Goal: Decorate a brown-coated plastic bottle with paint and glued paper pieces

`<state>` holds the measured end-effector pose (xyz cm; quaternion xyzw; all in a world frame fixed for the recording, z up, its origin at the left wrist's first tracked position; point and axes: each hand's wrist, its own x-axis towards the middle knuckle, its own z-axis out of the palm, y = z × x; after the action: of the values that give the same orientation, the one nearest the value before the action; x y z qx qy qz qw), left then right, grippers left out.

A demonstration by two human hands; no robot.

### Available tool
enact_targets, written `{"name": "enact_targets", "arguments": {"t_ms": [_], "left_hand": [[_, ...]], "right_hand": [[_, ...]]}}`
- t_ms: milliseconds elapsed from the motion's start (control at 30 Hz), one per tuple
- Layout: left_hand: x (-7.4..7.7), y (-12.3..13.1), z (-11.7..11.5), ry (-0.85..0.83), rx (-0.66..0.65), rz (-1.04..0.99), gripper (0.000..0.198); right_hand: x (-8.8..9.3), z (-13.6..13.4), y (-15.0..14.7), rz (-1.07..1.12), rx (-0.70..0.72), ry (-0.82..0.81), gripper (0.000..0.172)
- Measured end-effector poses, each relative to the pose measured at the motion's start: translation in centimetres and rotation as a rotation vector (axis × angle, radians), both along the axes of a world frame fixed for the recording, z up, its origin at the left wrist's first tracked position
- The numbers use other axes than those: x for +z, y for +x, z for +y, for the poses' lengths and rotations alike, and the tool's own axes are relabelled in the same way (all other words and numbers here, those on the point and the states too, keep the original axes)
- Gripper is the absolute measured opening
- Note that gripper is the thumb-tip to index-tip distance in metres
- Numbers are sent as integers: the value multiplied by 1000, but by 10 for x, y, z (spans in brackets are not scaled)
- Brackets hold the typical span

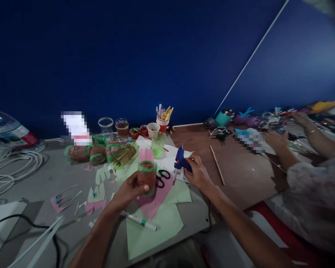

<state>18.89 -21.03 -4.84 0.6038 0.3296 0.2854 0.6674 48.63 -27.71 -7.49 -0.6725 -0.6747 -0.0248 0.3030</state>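
Observation:
My left hand point(132, 191) is wrapped round a brown cup point(147, 176) with a green rim, held upright above the papers. A pink paper cutout point(146, 155) with finger-like points sticks up from the cup's far side. In my right hand point(198, 175) is a blue glue gun point(181, 159), its nozzle tilted upward, apart from the cup. Behind the cup lie black-handled scissors point(163, 178), partly over a pink paper sheet point(153, 204). A white marker point(141, 221) with a green band rests on a pale green paper point(156, 238).
Paper scraps point(96, 197) lie at the left, before several brown-and-green cups point(97, 153). A red cup point(163, 124) with utensils stands at the back. A wooden stick point(217, 165) lies at the right, where another person's hands point(277, 140) work. White cables point(30, 167) are coiled far left.

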Motion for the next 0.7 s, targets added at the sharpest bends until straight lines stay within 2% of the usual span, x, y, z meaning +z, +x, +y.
{"name": "enact_targets", "arguments": {"t_ms": [167,267,367,533,700], "left_hand": [[-16,1,3,-18,78,-11,46],[-20,2,3,4,137,-12,47],[-17,5,0,-9,119,-27,53],[-2,14,-8,-83,65,-42,65],[1,15,-8,-42,108,-33,64]], "right_hand": [[-6,5,1,-45,-47,-59,33],[-10,6,-1,-66,-61,-84,33],[-13,7,-3,-77,-67,-108,35],[-15,8,2,-44,-45,-130,35],[0,6,4,84,-28,51,32]]}}
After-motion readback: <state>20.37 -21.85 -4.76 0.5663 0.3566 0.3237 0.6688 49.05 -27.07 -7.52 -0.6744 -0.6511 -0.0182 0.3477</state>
